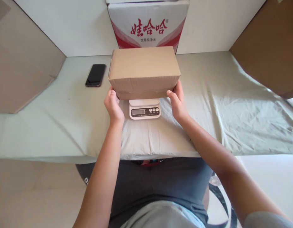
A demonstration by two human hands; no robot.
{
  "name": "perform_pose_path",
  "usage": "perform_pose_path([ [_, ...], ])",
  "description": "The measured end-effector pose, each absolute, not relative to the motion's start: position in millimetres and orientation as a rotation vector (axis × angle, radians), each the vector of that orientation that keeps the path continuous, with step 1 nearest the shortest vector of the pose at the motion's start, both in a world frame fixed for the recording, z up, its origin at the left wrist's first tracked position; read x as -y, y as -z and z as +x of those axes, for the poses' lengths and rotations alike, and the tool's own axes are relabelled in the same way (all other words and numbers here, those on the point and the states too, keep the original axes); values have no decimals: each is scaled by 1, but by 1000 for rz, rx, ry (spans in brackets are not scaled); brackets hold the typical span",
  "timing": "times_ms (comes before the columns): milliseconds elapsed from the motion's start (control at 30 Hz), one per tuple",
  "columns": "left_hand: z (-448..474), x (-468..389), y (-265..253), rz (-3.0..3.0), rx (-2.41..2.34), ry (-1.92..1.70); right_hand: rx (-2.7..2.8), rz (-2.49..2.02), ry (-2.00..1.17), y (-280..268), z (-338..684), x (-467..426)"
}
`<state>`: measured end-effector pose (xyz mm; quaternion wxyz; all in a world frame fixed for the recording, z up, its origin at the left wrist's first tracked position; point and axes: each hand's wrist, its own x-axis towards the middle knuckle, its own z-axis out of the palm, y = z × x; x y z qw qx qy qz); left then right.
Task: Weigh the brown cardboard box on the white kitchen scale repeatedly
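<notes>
A closed brown cardboard box point(145, 65) is held between my two hands, over a white digital kitchen scale point(145, 111). My left hand point(114, 104) grips the box's lower left corner, its fingers partly hidden under and behind the box. At the lower right corner, my right hand point(177, 100) has its thumb along the front face and the other fingers out of sight. Only the scale's front edge, with its blank-looking display and several buttons, shows below the box. Whether the box touches the scale's platform cannot be told.
A black smartphone point(96, 75) lies left of the box on the pale green cloth point(53, 126). Behind stands a white and red carton point(148, 23) against the wall. Large cardboard panels rise at the left point(23, 60) and right point(272, 47).
</notes>
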<state>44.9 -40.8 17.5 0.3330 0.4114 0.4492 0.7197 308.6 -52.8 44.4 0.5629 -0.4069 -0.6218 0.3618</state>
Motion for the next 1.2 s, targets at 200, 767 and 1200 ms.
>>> perform_pose_path([
  [200, 44, 40, -19, 1110, -1142, -1873, 1496, -923, -816, -44, 312, 49],
  [767, 39, 43, -14, 1133, -1168, -1860, 1467, -952, -810, -45, 313, 49],
  [1200, 39, 43, -12, 1125, -1186, -1855, 1373, -969, -864, -36, 307, 45],
])
